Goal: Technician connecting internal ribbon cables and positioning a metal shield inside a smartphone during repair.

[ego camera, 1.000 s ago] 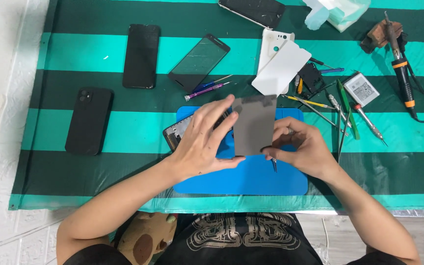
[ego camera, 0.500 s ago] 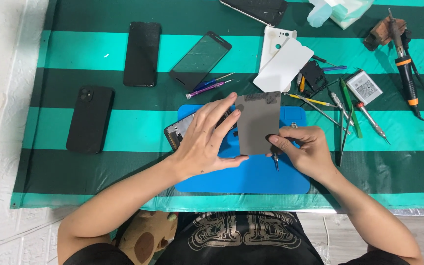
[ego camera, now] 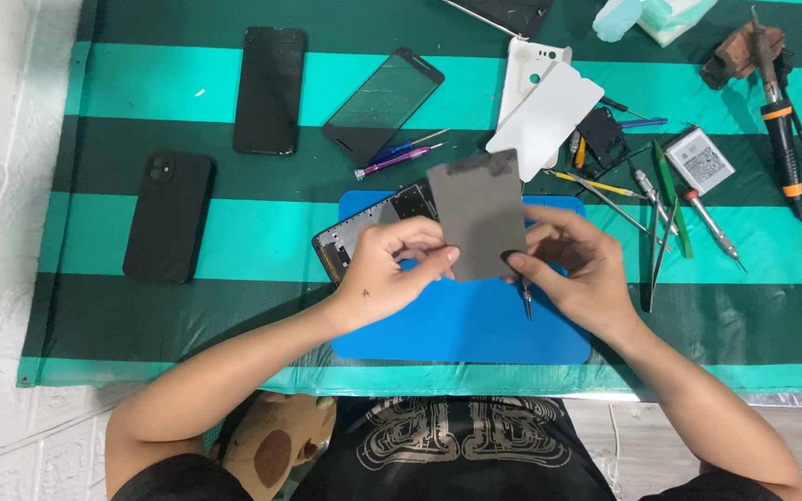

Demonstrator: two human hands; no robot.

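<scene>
A flat grey rectangular panel (ego camera: 478, 213) with a dark strip along its top is held upright-ish over the blue work mat (ego camera: 461, 325). My left hand (ego camera: 390, 271) pinches its lower left edge and my right hand (ego camera: 573, 264) grips its lower right edge. My right hand also holds thin metal tweezers (ego camera: 526, 301) that point down toward the mat. Under my left hand lies an opened phone frame (ego camera: 359, 237), partly hidden by the hand and the panel.
On the green striped cloth (ego camera: 262, 232) lie two black phones (ego camera: 168, 216) (ego camera: 269, 89), a glass screen (ego camera: 382, 104), white back covers (ego camera: 545, 116), screwdrivers and picks (ego camera: 642, 199), a small battery (ego camera: 700, 160) and a soldering iron (ego camera: 777, 102). White floor lies to the left.
The grey panel has been lifted and turned more upright. My left hand has moved from lying flat over it to pinching its lower left edge.
</scene>
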